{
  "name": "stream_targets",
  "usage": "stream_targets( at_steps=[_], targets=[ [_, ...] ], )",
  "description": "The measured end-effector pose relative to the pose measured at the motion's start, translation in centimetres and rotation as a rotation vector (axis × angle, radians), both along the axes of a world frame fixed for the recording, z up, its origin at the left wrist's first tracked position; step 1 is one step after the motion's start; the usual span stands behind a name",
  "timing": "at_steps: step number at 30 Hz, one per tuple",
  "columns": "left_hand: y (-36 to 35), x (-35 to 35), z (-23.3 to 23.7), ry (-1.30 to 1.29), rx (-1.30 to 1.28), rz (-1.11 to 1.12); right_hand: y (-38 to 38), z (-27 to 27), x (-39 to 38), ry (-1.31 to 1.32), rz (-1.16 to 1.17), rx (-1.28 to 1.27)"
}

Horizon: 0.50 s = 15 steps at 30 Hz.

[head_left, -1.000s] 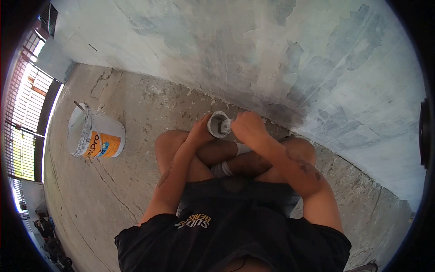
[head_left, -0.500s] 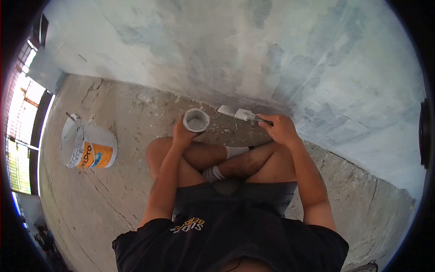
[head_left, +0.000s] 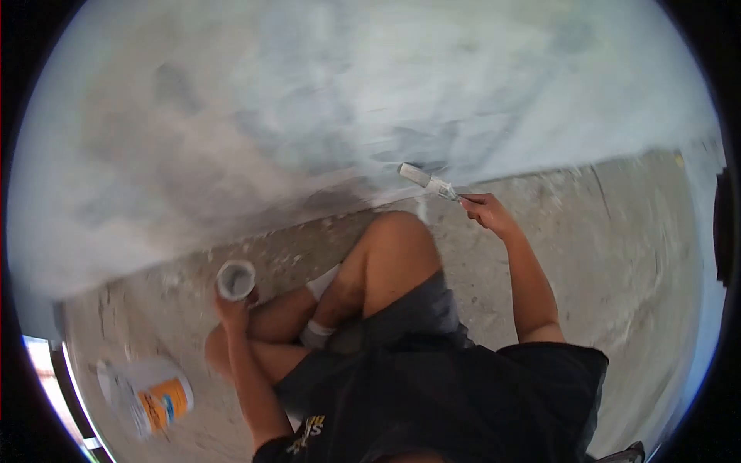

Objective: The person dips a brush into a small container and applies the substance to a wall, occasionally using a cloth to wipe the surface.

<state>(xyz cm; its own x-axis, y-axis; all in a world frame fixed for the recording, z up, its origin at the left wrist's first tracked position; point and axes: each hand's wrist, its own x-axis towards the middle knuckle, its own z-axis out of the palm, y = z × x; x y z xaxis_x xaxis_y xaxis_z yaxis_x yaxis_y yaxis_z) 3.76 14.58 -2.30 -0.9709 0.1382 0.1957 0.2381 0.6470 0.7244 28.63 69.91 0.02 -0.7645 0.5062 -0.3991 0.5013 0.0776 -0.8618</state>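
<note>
My left hand (head_left: 232,307) is closed around a small cup (head_left: 236,280) with whitish paint inside, held low over the floor beside my crossed legs. In my right hand (head_left: 489,214), closed on the handle, is a paintbrush (head_left: 430,183) whose ferrule and bristles are coated white. Its bristle end points up and left and overlaps the lower part of the wall (head_left: 370,100) in this view. The wall carries patchy pale and grey-blue areas.
A white paint bucket (head_left: 131,386) with an orange label stands on the concrete floor (head_left: 617,255) at lower left. White specks dot the floor along the wall's base. A bright opening (head_left: 40,363) shows at the far left edge.
The view has swung to the right, so the cup and bucket now appear lower left. My right hand has carried the brush away from the cup, up to the wall's lower part.
</note>
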Motion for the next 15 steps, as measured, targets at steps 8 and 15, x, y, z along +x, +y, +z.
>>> stream_targets(
  at_steps=[8, 15],
  targets=[
    [-1.5, -1.8, -2.9, -0.026, 0.011, -0.104, 9.5, -11.9, 20.3, -0.128, -0.558, -0.127],
    [-1.9, -4.0, -5.3, 0.016, -0.09, -0.166, 16.6, -16.9, 24.3, -0.215, -0.931, 0.115]
  ],
)
